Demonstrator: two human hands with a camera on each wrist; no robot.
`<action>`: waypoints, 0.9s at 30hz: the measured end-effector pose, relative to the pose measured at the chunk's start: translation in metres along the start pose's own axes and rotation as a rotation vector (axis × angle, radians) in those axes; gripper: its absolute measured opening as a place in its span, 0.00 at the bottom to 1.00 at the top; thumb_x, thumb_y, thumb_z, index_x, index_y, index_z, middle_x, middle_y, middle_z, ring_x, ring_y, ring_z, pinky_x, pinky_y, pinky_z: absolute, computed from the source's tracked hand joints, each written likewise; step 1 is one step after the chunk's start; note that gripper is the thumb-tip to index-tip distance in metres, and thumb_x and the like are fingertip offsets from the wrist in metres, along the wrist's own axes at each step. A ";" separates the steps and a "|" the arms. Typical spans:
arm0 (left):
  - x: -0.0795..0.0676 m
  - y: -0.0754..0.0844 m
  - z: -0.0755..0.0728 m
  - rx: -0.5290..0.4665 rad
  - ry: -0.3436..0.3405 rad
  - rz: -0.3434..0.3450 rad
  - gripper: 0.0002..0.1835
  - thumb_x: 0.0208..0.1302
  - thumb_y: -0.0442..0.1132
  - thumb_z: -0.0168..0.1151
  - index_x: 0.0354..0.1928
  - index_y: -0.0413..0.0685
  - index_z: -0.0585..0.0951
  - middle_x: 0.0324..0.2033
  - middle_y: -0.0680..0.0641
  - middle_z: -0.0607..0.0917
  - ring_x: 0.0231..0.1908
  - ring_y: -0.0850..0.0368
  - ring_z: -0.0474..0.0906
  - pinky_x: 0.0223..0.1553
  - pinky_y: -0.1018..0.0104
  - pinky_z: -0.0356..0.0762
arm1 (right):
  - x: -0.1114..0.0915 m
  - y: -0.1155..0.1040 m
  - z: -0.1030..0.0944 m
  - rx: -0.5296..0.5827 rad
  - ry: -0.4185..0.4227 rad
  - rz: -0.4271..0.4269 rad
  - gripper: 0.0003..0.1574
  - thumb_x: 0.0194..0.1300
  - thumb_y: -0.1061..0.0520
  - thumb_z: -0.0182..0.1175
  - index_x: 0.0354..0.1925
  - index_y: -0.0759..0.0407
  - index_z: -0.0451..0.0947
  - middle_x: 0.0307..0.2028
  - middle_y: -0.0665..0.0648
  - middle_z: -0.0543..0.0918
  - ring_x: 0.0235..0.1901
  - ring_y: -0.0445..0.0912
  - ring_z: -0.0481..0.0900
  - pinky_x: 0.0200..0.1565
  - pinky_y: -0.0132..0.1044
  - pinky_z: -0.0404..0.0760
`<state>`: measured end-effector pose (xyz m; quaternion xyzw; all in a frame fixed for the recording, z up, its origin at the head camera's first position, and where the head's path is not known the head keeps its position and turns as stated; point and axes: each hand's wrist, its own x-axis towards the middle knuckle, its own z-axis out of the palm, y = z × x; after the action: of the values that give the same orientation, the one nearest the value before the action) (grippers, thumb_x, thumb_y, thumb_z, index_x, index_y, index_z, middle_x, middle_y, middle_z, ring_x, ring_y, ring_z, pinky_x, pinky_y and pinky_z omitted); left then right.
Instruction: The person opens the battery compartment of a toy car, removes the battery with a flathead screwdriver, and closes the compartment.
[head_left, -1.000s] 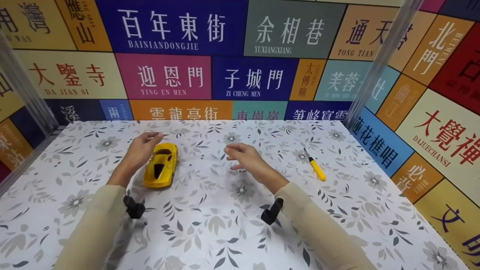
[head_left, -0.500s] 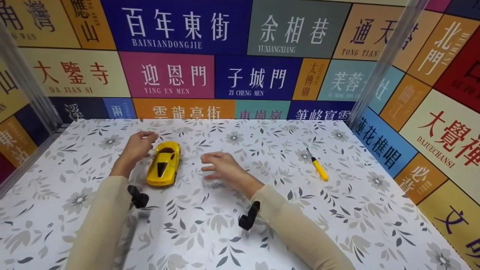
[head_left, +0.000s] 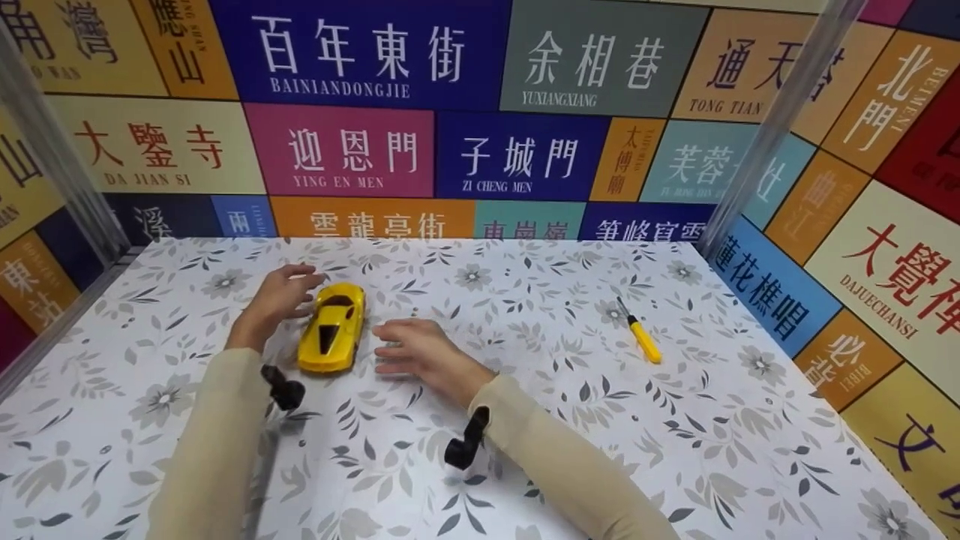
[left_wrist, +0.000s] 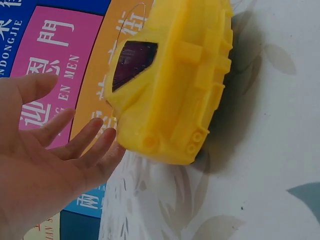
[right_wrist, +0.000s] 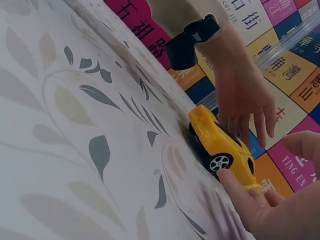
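A yellow toy car (head_left: 332,328) with dark windows stands on the patterned tabletop, left of the middle. Along its left side is my left hand (head_left: 277,301), fingers spread and loosely bent beside the car. In the left wrist view the fingertips of that hand (left_wrist: 65,165) come very close to the car's body (left_wrist: 170,95); whether they touch it I cannot tell. My right hand (head_left: 426,356) hovers just right of the car, fingers extended toward it, a small gap between. The right wrist view has the car (right_wrist: 225,147) between both hands, one wheel facing the camera.
A screwdriver (head_left: 640,331) with a yellow and black handle lies on the right part of the white floral tablecloth (head_left: 555,420). Behind the table stands a wall of coloured sign panels (head_left: 337,150). Clear upright posts (head_left: 780,112) rise at the back corners.
My right hand has moved left, from the middle of the table to beside the car. The left hand has shifted only slightly. The car and screwdriver stay put, while the head view has shifted a little.
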<state>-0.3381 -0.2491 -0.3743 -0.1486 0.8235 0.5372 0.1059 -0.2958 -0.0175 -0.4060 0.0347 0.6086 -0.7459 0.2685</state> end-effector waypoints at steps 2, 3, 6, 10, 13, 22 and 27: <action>0.001 -0.002 0.001 0.000 -0.001 -0.009 0.35 0.77 0.52 0.45 0.80 0.51 0.50 0.77 0.40 0.58 0.73 0.43 0.61 0.73 0.51 0.68 | 0.002 0.005 0.003 0.019 -0.009 0.011 0.35 0.66 0.60 0.64 0.67 0.68 0.67 0.64 0.66 0.76 0.56 0.60 0.83 0.50 0.48 0.88; 0.002 -0.003 0.001 0.001 -0.006 -0.011 0.35 0.77 0.52 0.45 0.80 0.51 0.50 0.77 0.40 0.58 0.73 0.43 0.61 0.73 0.51 0.68 | 0.003 0.007 0.004 0.026 -0.015 0.015 0.35 0.66 0.60 0.64 0.68 0.68 0.66 0.64 0.67 0.75 0.55 0.61 0.83 0.50 0.49 0.88; 0.004 -0.006 0.002 0.032 -0.032 -0.008 0.36 0.77 0.53 0.45 0.80 0.52 0.49 0.77 0.40 0.58 0.73 0.42 0.61 0.74 0.49 0.66 | 0.004 0.012 0.009 0.048 -0.030 0.024 0.38 0.66 0.61 0.63 0.70 0.69 0.62 0.65 0.70 0.74 0.52 0.63 0.84 0.50 0.50 0.88; 0.007 -0.009 0.003 0.103 -0.059 -0.014 0.37 0.77 0.54 0.45 0.80 0.52 0.47 0.77 0.38 0.58 0.72 0.41 0.62 0.75 0.45 0.61 | 0.005 0.016 0.015 0.057 -0.039 0.048 0.41 0.66 0.61 0.65 0.71 0.69 0.60 0.63 0.68 0.76 0.49 0.62 0.86 0.50 0.50 0.88; 0.008 -0.011 0.004 0.144 -0.060 -0.048 0.38 0.76 0.55 0.46 0.81 0.54 0.46 0.77 0.37 0.58 0.70 0.40 0.63 0.76 0.42 0.58 | 0.007 0.016 0.019 0.067 -0.030 0.066 0.40 0.64 0.61 0.66 0.70 0.68 0.62 0.60 0.66 0.80 0.47 0.61 0.87 0.49 0.49 0.88; 0.008 -0.016 0.004 0.155 -0.095 -0.073 0.38 0.77 0.53 0.46 0.81 0.51 0.46 0.74 0.36 0.62 0.65 0.43 0.66 0.75 0.45 0.63 | 0.012 0.018 0.029 0.033 0.027 0.066 0.41 0.61 0.63 0.69 0.70 0.63 0.67 0.51 0.63 0.85 0.42 0.58 0.89 0.44 0.47 0.90; 0.010 -0.018 0.005 0.165 -0.094 -0.086 0.38 0.76 0.50 0.47 0.80 0.49 0.46 0.74 0.35 0.61 0.65 0.43 0.65 0.76 0.44 0.60 | 0.011 0.018 0.033 -0.025 0.042 0.056 0.42 0.59 0.66 0.70 0.70 0.63 0.68 0.48 0.62 0.87 0.41 0.55 0.89 0.41 0.44 0.90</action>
<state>-0.3407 -0.2529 -0.3945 -0.1492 0.8519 0.4690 0.1791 -0.2886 -0.0539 -0.4176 0.0642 0.6223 -0.7294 0.2768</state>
